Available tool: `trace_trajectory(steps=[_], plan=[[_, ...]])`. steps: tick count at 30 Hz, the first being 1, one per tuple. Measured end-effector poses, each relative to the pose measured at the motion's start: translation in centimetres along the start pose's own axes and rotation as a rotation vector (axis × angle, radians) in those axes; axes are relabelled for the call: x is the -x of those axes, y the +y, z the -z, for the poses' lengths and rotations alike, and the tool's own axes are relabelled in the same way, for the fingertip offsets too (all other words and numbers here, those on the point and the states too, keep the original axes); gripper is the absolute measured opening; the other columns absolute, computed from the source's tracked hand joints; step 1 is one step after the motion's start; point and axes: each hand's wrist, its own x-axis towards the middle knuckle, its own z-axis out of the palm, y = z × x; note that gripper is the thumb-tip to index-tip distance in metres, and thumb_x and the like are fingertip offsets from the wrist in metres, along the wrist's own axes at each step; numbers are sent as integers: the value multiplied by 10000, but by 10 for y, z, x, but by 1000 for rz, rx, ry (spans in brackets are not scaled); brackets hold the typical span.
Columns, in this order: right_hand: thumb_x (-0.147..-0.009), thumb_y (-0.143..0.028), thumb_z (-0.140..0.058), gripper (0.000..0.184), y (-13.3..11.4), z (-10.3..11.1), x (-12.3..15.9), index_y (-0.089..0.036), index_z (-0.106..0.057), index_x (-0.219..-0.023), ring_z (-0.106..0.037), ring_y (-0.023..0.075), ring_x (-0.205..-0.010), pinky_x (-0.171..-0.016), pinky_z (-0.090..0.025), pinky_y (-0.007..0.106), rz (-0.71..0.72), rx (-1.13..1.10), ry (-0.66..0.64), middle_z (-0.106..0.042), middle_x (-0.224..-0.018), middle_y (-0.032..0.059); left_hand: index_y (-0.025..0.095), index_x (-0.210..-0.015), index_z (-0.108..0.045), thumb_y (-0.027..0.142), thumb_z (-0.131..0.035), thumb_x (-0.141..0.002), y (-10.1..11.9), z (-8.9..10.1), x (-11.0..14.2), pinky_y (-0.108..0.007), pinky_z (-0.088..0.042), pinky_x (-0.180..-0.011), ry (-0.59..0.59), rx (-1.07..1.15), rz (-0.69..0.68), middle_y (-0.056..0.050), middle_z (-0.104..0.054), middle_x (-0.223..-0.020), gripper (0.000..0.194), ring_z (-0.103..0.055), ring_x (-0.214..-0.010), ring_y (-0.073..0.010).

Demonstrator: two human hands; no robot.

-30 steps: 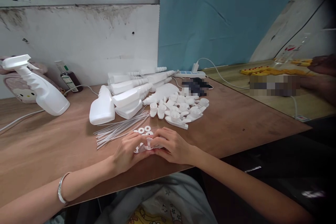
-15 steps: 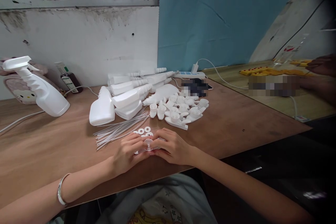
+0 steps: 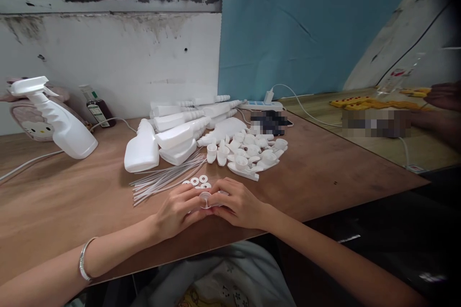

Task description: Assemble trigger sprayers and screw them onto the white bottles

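Observation:
Close to the table's front edge, my left hand [image 3: 180, 206] and my right hand [image 3: 234, 201] meet, fingers closed around one white spray trigger head [image 3: 205, 199]. Its round collar faces me; the rest is mostly hidden by my fingers. Just beyond my fingertips lie several flat white ring washers [image 3: 199, 181]. Thin translucent dip tubes [image 3: 162, 180] are bundled to the left of them. A pile of white spray trigger heads [image 3: 248, 153] lies behind my right hand. Several white bottles [image 3: 180, 129] without heads lie heaped further back.
On the left stands an assembled spray bottle [image 3: 72, 127], tilted, before a pink pouch [image 3: 29, 117] and a dark glass bottle [image 3: 99, 110]. A power strip [image 3: 261, 105] with a white cable lies at the back. At far right, another person's hand [image 3: 444, 96] is near yellow items [image 3: 374, 102].
The view has shifted slightly, so everything sits a little further right and lower. Both hands keep hold of the spray trigger head, with barely any visible finger movement.

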Motion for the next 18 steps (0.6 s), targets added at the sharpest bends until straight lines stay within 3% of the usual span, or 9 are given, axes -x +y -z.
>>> trace_trajectory(steps=[10,14,18], plan=[[-884,-217,-486,90,-1,-1,-1,-179,-564,-862,-537,153,-746,-672,-440,279,-30,12,-7,-582,-809,50,196,-954,-598,227,-479,-901,2,1,2,-317,-439,-739,0,-63,28,-66,-656,-1050,134,-598,-844,-188],[-891,-236,-492,82,-2,0,-1,-182,-550,-868,-549,153,-760,-677,-443,277,-42,15,-9,-593,-817,46,192,-1036,-511,254,-537,-866,3,-1,2,-319,-440,-783,59,5,140,-74,-649,-1057,183,-603,-892,-191],[-891,-231,-503,55,-2,-1,-2,-179,-517,-903,-564,156,-748,-664,-442,281,12,37,20,-616,-828,46,188,-994,-523,230,-557,-824,3,-1,3,-324,-432,-751,1,-1,200,-62,-657,-978,178,-587,-848,-200]])
